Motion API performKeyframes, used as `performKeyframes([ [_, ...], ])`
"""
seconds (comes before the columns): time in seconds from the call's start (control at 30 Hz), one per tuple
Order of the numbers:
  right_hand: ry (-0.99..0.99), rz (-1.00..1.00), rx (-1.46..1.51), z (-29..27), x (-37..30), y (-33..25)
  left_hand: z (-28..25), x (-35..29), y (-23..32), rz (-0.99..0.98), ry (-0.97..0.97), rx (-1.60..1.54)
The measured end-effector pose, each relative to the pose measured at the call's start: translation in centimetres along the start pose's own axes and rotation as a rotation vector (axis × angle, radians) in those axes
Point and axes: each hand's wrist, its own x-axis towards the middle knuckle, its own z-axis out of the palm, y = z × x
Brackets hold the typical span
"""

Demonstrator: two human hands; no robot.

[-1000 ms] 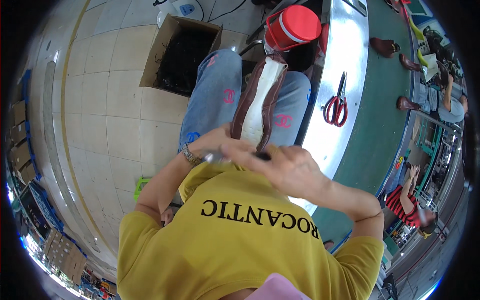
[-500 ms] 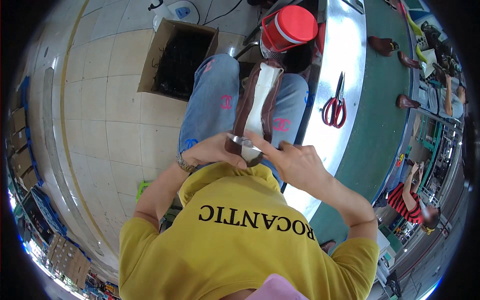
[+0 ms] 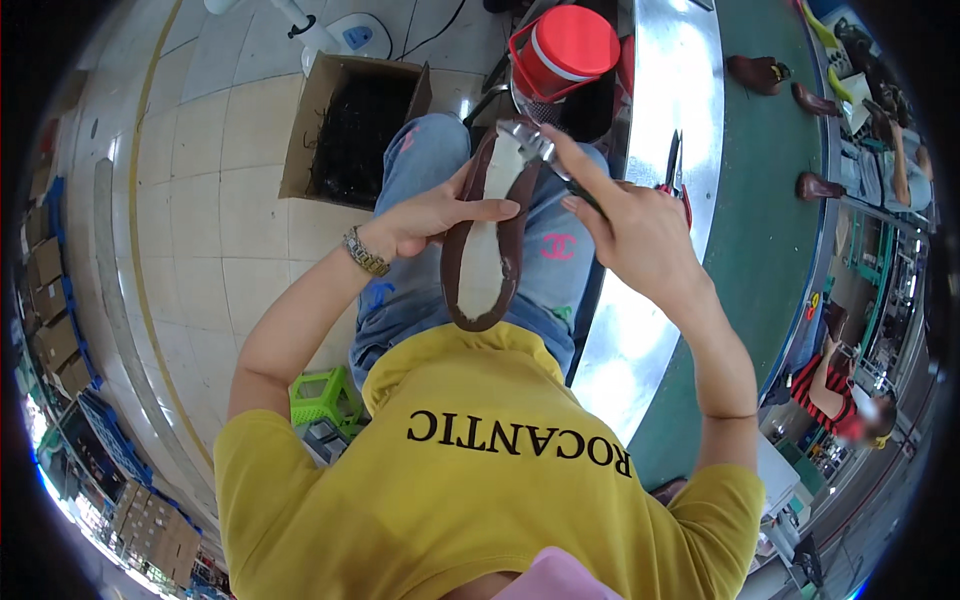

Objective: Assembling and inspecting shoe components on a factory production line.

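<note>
Brown shoe, pale underside up, lengthwise over the lap, silvery dark-handled tool slanting at its far end

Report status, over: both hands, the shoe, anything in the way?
Left hand gripping brown shoe, pale underside up. Right hand holding metal tool at shoe's far end; contact unclear. Nothing evidently in the way.

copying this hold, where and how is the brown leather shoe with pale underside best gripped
Probably grip the shoe at its waist from the left, thumb across the underside: it narrows there; the right hand holds a silver metal tool at the far end.
</note>
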Motion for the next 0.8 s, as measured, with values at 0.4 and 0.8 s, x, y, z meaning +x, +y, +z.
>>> performKeyframes([
  [0.4,0.249,0.146,0.285,2.7,-2.7,0.9,1.2,0.1,0.1,0.115,0.016,0.111],
  [0.8,0.241,0.954,0.115,12.8,-17.9,3.9,4.9,1.3,-0.4,0.678,-0.013,0.605],
])
